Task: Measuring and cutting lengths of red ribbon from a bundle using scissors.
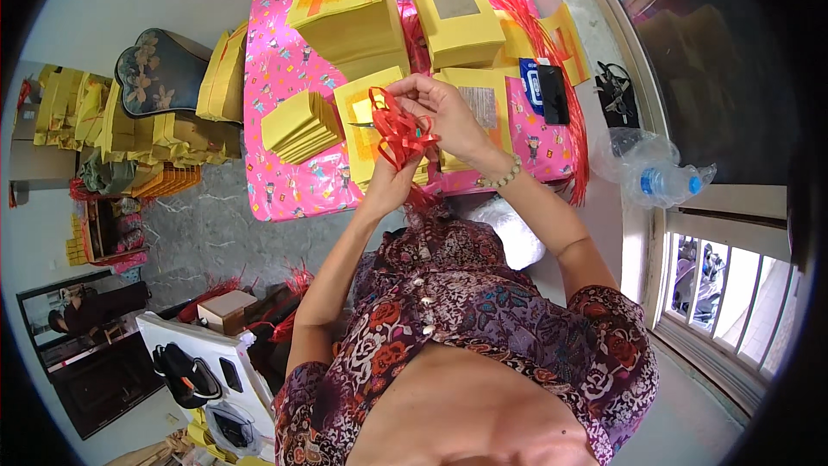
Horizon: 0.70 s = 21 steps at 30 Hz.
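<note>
My left hand [392,186] is closed around a loose bunch of looped red ribbon [399,128] above the front of the table. From the right, my right hand [448,114] reaches in with a beaded bracelet on its wrist, its fingers pinched on the ribbon's upper loops. A thin dark metal point [362,125] sticks out to the left of the bunch; the rest of it is hidden among the loops. Directly beneath both hands lies a stack of yellow paper [353,102] with an orange-printed top. Beside it rests a fanned bundle of small yellow packets [299,128].
A pink patterned cloth [297,188] covers the table. Behind my hands rise a tall yellow paper stack [354,39] and another stack [461,34]. Red strands [581,168] hang over the right edge, near a black phone [553,95]. A cushioned chair [159,78] stands left.
</note>
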Motion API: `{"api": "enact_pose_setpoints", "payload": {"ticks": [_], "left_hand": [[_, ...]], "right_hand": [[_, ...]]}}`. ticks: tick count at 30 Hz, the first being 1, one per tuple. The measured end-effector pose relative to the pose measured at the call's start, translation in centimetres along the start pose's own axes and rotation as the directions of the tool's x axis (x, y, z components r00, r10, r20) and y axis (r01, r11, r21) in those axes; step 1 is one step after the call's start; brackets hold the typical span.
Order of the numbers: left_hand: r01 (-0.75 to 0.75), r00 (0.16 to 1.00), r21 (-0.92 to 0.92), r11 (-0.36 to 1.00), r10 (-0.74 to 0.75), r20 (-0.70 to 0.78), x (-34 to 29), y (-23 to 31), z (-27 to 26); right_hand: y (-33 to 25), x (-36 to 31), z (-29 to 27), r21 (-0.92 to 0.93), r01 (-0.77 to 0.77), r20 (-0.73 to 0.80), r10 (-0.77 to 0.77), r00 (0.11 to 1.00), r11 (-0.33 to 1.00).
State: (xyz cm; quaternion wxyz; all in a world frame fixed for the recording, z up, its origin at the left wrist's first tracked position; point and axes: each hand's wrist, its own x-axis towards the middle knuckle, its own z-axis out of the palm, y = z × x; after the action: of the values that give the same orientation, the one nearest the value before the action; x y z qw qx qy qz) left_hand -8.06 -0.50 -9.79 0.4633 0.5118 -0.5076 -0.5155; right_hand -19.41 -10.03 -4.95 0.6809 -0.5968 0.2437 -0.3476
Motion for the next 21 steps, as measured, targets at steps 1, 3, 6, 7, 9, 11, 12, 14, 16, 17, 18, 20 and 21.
{"api": "enact_pose_setpoints", "payload": {"ticks": [1,3,6,7,9,11,12,14,16,17,18,20,21], "left_hand": [[0.0,1.0,0.001,1.0,0.0,0.0,-0.4,0.1,0.1],[-0.187,0.961,0.22,0.957,0.225,-0.163,-1.2,0.2,0.3],[-0.37,0.891,0.054,0.927,0.371,-0.262,-0.8,3.7,0.3],[-0.472,0.853,-0.025,0.881,0.449,-0.264,-0.3,4.3,-0.6],[-0.348,0.91,-0.477,0.807,0.17,-0.378,-1.1,6.0,-1.9],[-0.38,0.854,-0.546,0.746,0.056,-0.517,-1.2,8.8,-3.6],[-0.436,0.828,-0.533,0.725,0.091,-0.554,-1.3,9.9,-4.5],[-0.553,0.757,-0.477,0.683,0.173,-0.63,-1.9,11.6,-6.7],[-0.654,0.696,-0.434,0.62,0.268,-0.667,-3.4,11.9,-10.0],[-0.69,0.683,-0.439,0.576,0.317,-0.657,-4.2,11.8,-11.8],[-0.708,0.654,-0.432,0.558,0.291,-0.698,-5.1,11.7,-13.3],[-0.696,0.644,-0.432,0.574,0.234,-0.728,-7.9,9.5,-17.8],[-0.693,0.655,-0.472,0.544,0.203,-0.728,-9.4,7.9,-19.9]], "right_hand": [[0.0,0.1,0.0,0.007,-0.007,0.026,0.007,1.0,1.0],[0.5,-0.1,0.7,0.106,0.01,-0.003,-0.01,1.0,0.994],[3.9,-0.4,0.6,0.202,-0.049,0.162,0.016,0.987,0.978],[4.4,-0.6,0.7,0.189,-0.131,0.366,0.054,0.929,0.973],[4.8,-1.5,1.2,0.074,-0.17,0.451,0.119,0.885,0.983],[4.1,-2.7,2.1,-0.164,-0.196,0.581,0.255,0.773,0.967],[3.9,-3.1,2.1,-0.151,-0.24,0.612,0.281,0.739,0.959],[4.7,-3.7,1.3,-0.202,-0.283,0.677,0.342,0.651,0.938],[4.6,-4.3,0.2,-0.38,-0.283,0.701,0.473,0.533,0.881],[5.0,-4.6,-0.8,-0.38,-0.286,0.706,0.475,0.525,0.88],[5.8,-4.7,-2.0,-0.427,-0.295,0.737,0.518,0.434,0.855],[6.4,-4.6,-4.8,-0.473,-0.303,0.759,0.557,0.337,0.827],[6.0,-4.4,-6.5,-0.514,-0.344,0.712,0.615,0.339,0.786]]}}
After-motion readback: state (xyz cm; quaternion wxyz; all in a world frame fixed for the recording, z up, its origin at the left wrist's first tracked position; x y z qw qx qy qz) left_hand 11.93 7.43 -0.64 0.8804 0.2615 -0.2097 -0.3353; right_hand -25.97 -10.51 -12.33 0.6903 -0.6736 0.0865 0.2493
